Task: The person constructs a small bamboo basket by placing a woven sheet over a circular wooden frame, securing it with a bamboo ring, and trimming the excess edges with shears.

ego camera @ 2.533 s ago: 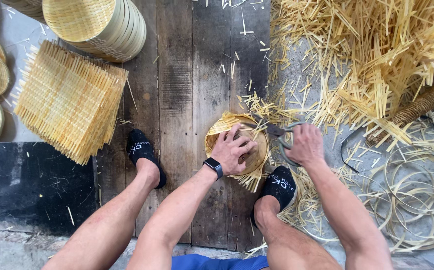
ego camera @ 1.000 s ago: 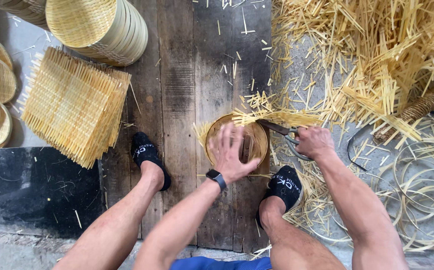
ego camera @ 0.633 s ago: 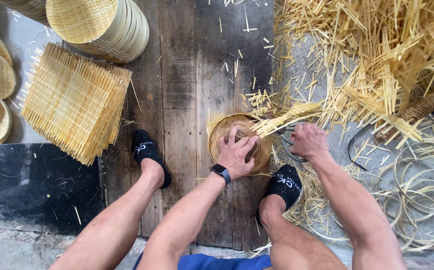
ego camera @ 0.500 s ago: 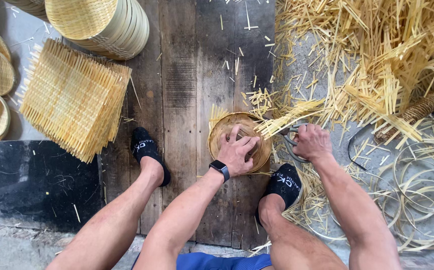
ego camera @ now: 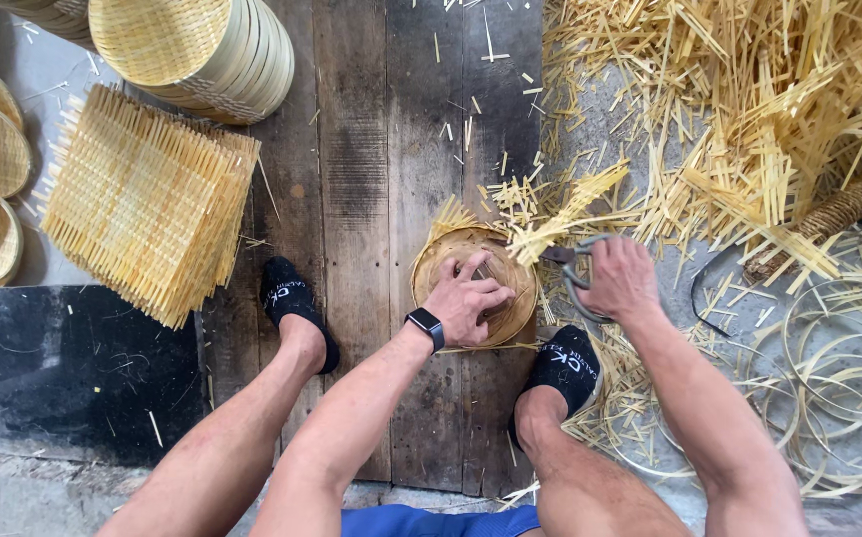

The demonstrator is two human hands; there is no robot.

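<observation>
- Dark, weathered wooden planks (ego camera: 371, 149) run down the middle of the floor, grey concrete either side, a black mat (ego camera: 63, 368) at lower left.
- A great heap of pale bamboo offcuts (ego camera: 749, 119) sprawls across the upper right; thin bamboo hoops (ego camera: 839, 388) coil at lower right.
- A stack of square woven mats (ego camera: 143, 199) lies left, finished round trays (ego camera: 202, 50) piled above it.
- The small round woven tray (ego camera: 466, 293) sits on the planks between the black-socked feet, loose strip ends fanning off its upper right rim.
- The left hand (ego camera: 466, 298), watch on its wrist, presses flat on the tray, fingers spread.
- The right hand (ego camera: 620, 278) is closed around grey shears (ego camera: 575, 268) just beside that rim.
</observation>
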